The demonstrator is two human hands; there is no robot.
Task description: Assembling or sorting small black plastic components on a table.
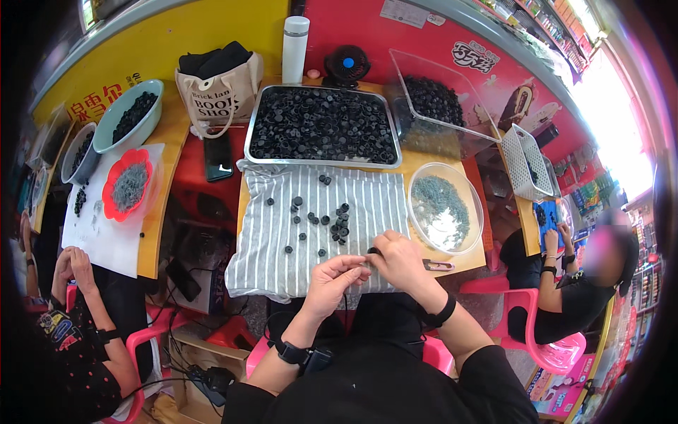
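Note:
My left hand (330, 281) is closed in a pinch, its fingertips meeting those of my right hand (397, 260) over the near edge of a grey-and-white striped cloth (268, 244). A small round black part (374, 250) shows at the fingers of my right hand, which are curled around it. Whatever the left fingertips pinch is too small to make out. Several loose black parts (340, 226) lie scattered on the cloth, some bunched just beyond my hands. Behind the cloth stands a metal tray (248, 134) heaped with similar black parts.
At right, a clear round tub (480, 222) holds grey-green bits, with a small cutter (439, 266) beside it. Behind stand a clear bin (452, 124), a fan (347, 65), a white bottle (295, 49) and a cloth bag (219, 92). Co-workers sit on both sides.

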